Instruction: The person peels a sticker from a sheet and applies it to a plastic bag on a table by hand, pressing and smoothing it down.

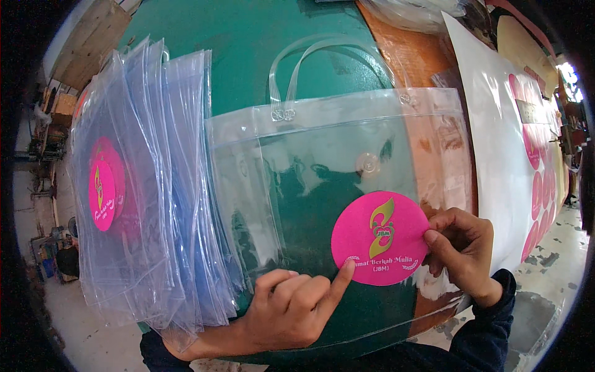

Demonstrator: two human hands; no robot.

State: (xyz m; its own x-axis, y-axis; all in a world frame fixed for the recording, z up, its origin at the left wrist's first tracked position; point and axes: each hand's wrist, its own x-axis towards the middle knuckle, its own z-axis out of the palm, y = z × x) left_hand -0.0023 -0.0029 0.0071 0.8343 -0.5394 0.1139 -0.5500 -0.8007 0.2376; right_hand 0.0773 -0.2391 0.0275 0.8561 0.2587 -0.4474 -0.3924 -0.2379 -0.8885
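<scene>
The right grip (462,251) is closed, thumb against bent forefinger, on the right edge of the pink round label (362,232). The label lies directly left of this grip, over the lower part of the clear bag (316,139). The left grip (288,304) sets an extended forefinger on the label's lower left edge; its other fingers are bent (their undersides are hidden, so whether they close on anything cannot be told). The bag is spread on the green table (211,28) ahead of both grips, with its snap button (368,164) just ahead of the label and its looped handles (273,84) farthest from the grips. Ahead and to the left of the left grip is the bag stack (149,260), showing another pink label (101,195). Right of the right grip, the white sheet (489,142) carries pink discs (537,195).
</scene>
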